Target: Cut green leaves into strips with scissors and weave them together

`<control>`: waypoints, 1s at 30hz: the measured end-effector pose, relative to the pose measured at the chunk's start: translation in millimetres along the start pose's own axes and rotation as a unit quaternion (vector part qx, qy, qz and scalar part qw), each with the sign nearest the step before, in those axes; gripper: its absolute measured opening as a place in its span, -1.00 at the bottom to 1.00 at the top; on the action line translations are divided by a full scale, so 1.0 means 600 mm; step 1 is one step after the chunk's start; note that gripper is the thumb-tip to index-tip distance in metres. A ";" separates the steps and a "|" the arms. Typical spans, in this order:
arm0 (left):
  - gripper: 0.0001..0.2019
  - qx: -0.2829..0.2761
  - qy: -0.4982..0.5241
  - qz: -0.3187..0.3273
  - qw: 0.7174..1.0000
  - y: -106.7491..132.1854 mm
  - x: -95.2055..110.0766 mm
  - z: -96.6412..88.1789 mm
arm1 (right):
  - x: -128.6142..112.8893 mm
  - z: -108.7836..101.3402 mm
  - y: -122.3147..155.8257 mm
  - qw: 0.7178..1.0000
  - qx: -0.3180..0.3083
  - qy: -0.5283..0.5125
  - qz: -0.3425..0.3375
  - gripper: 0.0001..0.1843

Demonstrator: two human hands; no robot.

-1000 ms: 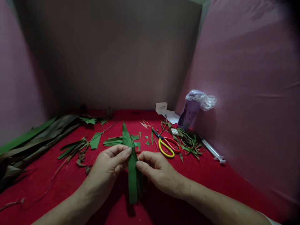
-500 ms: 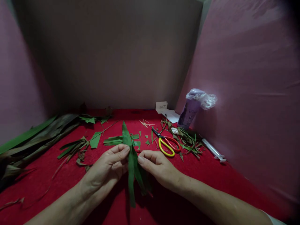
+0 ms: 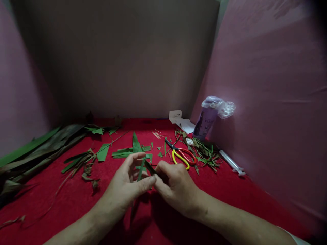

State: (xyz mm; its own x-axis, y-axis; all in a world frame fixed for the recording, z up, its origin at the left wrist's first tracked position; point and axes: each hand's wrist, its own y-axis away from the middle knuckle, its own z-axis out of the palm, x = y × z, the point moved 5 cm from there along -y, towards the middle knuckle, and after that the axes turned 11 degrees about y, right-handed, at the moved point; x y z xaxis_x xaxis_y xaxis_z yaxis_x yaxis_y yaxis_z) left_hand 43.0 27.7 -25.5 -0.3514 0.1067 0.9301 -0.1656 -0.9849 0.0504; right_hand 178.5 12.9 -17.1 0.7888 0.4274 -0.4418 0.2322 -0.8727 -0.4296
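Green leaf strips (image 3: 136, 144), joined or crossed, stand between my hands, one pointed tip rising above my fingers. My left hand (image 3: 127, 182) curls its fingers behind the strips, with the thumb stretched across to the right. Closed in a pinch, my right hand (image 3: 175, 187) grips a folded, darker end of a strip (image 3: 149, 167). My fingers hide where the strips meet. Just behind lie cut leaf pieces (image 3: 121, 153). To the right of them are scissors (image 3: 181, 157) with one yellow and one red handle.
Long leaves (image 3: 38, 149) and a cut leaf bundle (image 3: 78, 161) lie on the left of the red cloth (image 3: 71, 211). Thin sticks (image 3: 158, 134), white paper (image 3: 185, 125), leaf scraps (image 3: 204, 151), a purple tumbler (image 3: 205, 119) and a clear syringe (image 3: 232, 162) are farther right.
My right hand has turned and folded a hanging strip end upward. My left thumb has swung across to the right, and the strips no longer hang long below my hands.
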 end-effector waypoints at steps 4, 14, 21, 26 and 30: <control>-0.68 -0.011 -0.076 0.003 0.997 -0.005 0.013 -0.005 | 0.010 -0.009 -0.012 0.997 -0.052 -0.047 0.022 -0.84; -0.80 -0.130 -0.110 -0.137 0.976 -0.014 0.018 -0.023 | 0.037 0.000 -0.019 0.875 -0.321 -0.323 0.164 -0.84; -0.67 -0.062 -0.172 0.037 0.982 -0.020 0.028 -0.023 | 0.040 0.020 -0.018 0.896 -0.284 -0.296 0.172 -0.85; -0.79 -0.059 -0.179 0.047 0.981 -0.018 0.022 -0.016 | 0.032 0.010 -0.017 0.971 -0.170 -0.136 0.095 -0.86; -0.77 -0.044 -0.182 0.051 0.981 -0.020 0.009 -0.014 | 0.012 -0.002 -0.009 0.997 -0.070 0.008 0.010 -0.84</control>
State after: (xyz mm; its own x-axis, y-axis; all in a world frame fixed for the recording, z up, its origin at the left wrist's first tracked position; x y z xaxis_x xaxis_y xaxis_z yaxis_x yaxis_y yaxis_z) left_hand 35.0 41.0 -24.2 -0.0199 -0.0629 0.9978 -0.2310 -0.9707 -0.0658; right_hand 183.7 20.2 -17.1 0.8032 0.4062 -0.4359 0.2921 -0.9061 -0.3061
